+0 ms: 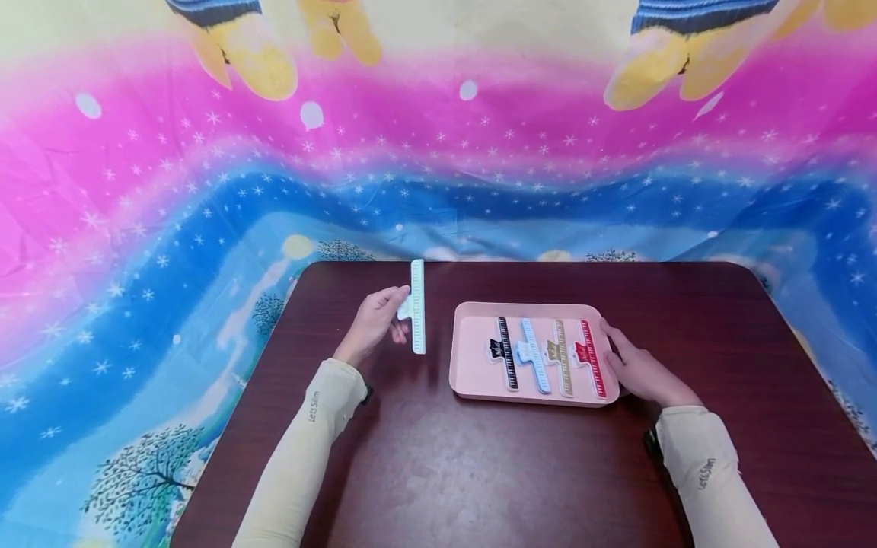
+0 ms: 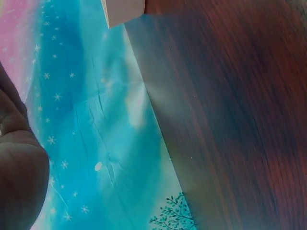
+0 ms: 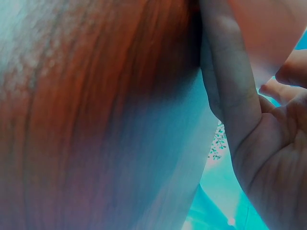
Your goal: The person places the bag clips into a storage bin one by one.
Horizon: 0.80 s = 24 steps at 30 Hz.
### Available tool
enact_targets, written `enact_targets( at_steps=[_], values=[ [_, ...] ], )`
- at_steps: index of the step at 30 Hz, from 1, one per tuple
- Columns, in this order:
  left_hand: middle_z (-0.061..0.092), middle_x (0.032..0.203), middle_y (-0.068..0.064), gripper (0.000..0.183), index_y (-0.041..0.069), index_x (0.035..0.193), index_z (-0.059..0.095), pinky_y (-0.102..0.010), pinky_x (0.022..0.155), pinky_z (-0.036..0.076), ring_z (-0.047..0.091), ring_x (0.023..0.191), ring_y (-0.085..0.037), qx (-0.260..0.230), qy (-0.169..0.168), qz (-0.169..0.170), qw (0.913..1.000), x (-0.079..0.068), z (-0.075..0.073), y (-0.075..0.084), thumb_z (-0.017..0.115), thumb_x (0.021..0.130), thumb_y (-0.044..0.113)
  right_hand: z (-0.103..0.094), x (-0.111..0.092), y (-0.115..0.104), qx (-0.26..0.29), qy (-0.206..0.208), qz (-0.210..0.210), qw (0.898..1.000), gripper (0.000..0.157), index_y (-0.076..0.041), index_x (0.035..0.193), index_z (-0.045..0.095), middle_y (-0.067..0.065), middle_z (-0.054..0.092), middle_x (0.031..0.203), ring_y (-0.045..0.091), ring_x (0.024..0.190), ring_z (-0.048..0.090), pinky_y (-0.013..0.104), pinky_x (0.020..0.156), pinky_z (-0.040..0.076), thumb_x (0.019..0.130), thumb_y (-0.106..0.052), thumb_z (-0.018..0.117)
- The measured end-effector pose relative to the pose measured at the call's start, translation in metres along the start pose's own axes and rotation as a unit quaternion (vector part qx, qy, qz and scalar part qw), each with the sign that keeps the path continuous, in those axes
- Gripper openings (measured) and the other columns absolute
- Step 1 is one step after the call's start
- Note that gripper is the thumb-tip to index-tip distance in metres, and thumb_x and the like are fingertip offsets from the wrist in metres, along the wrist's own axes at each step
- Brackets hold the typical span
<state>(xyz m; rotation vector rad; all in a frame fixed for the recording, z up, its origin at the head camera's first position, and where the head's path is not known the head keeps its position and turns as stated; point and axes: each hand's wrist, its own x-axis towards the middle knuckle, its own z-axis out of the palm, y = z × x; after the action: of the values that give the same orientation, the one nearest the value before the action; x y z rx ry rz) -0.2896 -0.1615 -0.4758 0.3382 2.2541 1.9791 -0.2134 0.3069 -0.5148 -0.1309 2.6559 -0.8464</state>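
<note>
My left hand [image 1: 375, 323] pinches a pale mint ruler-edged clip [image 1: 419, 308], held upright to the left of a pink tray [image 1: 473, 380]. In the left wrist view, part of the left hand [image 2: 21, 177] shows at the left edge; the clip is out of that view. At the tray's right side, my right hand [image 1: 647, 373] holds the rim, with a straight finger [image 3: 232, 72] along it in the right wrist view. Inside the tray lie a black clip [image 1: 508, 358], a light blue clip [image 1: 537, 365], a gold clip [image 1: 564, 361] and a red clip [image 1: 594, 365], side by side.
The dark brown wooden table [image 1: 438, 472] has rounded far corners. Behind it hangs a colourful cloth [image 1: 438, 152] with snowflakes and cartoon figures, falling past the table's edges. In the left wrist view, a pale box-like corner [image 2: 125, 10] shows at the top.
</note>
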Motion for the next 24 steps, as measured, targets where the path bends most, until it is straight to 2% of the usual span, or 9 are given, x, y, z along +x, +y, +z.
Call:
enact_targets(
  at_steps=[6, 9, 15, 20, 24],
  values=[
    [0.062, 0.06, -0.021, 0.048, 0.003, 0.087, 0.059, -0.026, 0.038, 0.046, 0.056, 0.038, -0.014, 0.042, -0.028, -0.054, 0.9973, -0.004, 0.014, 0.004, 0.055, 0.107, 0.046, 0.0, 0.0, 0.001, 0.002, 0.003, -0.005, 1.0, 0.072, -0.01, 0.166, -0.002, 0.04, 0.02, 0.161, 0.058, 0.139, 0.039, 0.072, 0.112, 0.035, 0.112, -0.029, 0.04],
    [0.062, 0.059, -0.02, 0.044, 0.003, 0.087, 0.058, -0.025, 0.037, 0.044, 0.054, 0.038, -0.014, 0.055, -0.038, -0.07, 0.9953, -0.005, 0.02, 0.006, 0.054, 0.108, 0.041, 0.001, 0.0, 0.001, 0.002, 0.004, -0.008, 1.0, 0.071, -0.009, 0.166, -0.002, 0.04, 0.021, 0.16, 0.056, 0.137, 0.042, 0.071, 0.111, 0.037, 0.112, -0.028, 0.039],
    [0.061, 0.054, -0.009, 0.045, 0.003, 0.085, 0.058, -0.024, 0.036, 0.041, 0.052, 0.037, -0.013, 0.084, -0.035, -0.074, 0.9931, -0.005, 0.03, 0.01, 0.054, 0.108, 0.042, 0.002, 0.0, 0.002, 0.007, 0.001, -0.001, 1.0, 0.072, -0.01, 0.166, -0.003, 0.04, 0.022, 0.16, 0.056, 0.137, 0.042, 0.072, 0.111, 0.036, 0.112, -0.03, 0.04],
    [0.061, 0.055, -0.008, 0.048, 0.004, 0.084, 0.057, -0.024, 0.036, 0.04, 0.05, 0.037, -0.012, 0.094, -0.033, -0.085, 0.9914, -0.004, 0.036, 0.012, 0.057, 0.105, 0.048, 0.001, 0.0, 0.001, 0.005, -0.001, 0.003, 1.0, 0.073, -0.011, 0.166, -0.004, 0.039, 0.018, 0.162, 0.058, 0.141, 0.036, 0.073, 0.113, 0.033, 0.112, -0.031, 0.04],
    [0.062, 0.057, -0.01, 0.048, 0.005, 0.084, 0.056, -0.025, 0.038, 0.042, 0.051, 0.038, -0.012, 0.088, -0.044, -0.1, 0.9901, -0.002, 0.04, 0.011, 0.057, 0.105, 0.048, 0.001, 0.0, 0.001, 0.006, 0.0, 0.002, 1.0, 0.073, -0.011, 0.166, -0.004, 0.039, 0.019, 0.162, 0.058, 0.141, 0.036, 0.073, 0.113, 0.033, 0.112, -0.031, 0.04]
  ],
)
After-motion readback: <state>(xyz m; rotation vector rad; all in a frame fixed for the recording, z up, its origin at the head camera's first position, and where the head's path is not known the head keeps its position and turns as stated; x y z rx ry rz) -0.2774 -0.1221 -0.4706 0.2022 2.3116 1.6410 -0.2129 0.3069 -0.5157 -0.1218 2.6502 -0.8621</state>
